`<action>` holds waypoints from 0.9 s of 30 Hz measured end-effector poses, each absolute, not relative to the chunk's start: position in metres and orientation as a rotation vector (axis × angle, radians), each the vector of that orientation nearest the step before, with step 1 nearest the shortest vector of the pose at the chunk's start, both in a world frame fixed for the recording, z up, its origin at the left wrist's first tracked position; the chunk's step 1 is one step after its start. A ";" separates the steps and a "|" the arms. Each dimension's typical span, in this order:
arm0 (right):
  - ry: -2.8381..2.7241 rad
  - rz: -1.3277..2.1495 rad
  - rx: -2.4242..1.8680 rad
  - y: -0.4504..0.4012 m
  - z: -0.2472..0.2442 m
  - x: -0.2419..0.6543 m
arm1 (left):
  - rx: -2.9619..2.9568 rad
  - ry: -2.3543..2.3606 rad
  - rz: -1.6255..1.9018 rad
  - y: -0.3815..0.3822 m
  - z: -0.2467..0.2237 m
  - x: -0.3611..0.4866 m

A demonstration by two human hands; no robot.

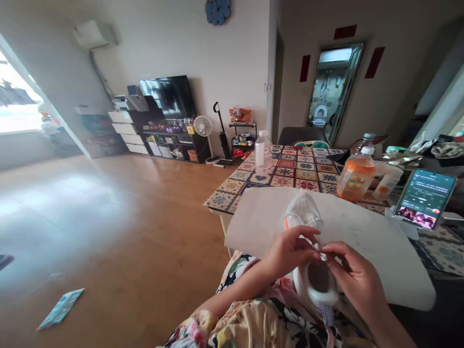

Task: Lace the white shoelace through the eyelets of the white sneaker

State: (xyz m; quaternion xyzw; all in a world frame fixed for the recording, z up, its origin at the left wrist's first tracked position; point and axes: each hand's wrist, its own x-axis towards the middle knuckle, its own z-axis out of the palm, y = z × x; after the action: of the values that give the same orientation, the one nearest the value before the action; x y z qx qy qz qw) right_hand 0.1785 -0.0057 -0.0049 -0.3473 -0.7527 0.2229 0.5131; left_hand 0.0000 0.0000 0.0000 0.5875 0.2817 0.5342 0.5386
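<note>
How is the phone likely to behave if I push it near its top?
The phone looks flat and stiff, so it probably will not bend. It is propped at a tilt on a small pale stand, so a push near the top may tip it. Its smooth-looking front could also feel slippery.

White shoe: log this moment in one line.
left hand: pinching at white shoe | right hand: pinching close beside it | shoe: toe over white mat | phone: propped, screen lit

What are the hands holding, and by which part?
The left hand and right hand pinch the white shoe near its opening, on the toe side; lace or tongue, I cannot tell.
</note>
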 end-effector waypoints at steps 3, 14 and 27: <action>-1.832 0.616 -0.834 -0.009 -0.001 0.178 | 1.420 0.713 1.293 -0.001 0.002 0.000; -1.447 0.740 -0.930 -0.008 -0.005 0.168 | 1.564 0.866 1.398 -0.006 0.008 -0.001; -1.927 0.644 -0.813 -0.001 0.003 0.176 | 1.708 0.887 1.478 0.003 0.007 -0.004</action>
State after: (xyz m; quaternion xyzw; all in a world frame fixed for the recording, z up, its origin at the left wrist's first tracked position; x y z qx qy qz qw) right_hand 0.1759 -0.0011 0.0030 -0.3301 -0.7824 0.2613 0.4590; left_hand -0.0044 0.0030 0.0072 0.6594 0.3425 0.5705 0.3500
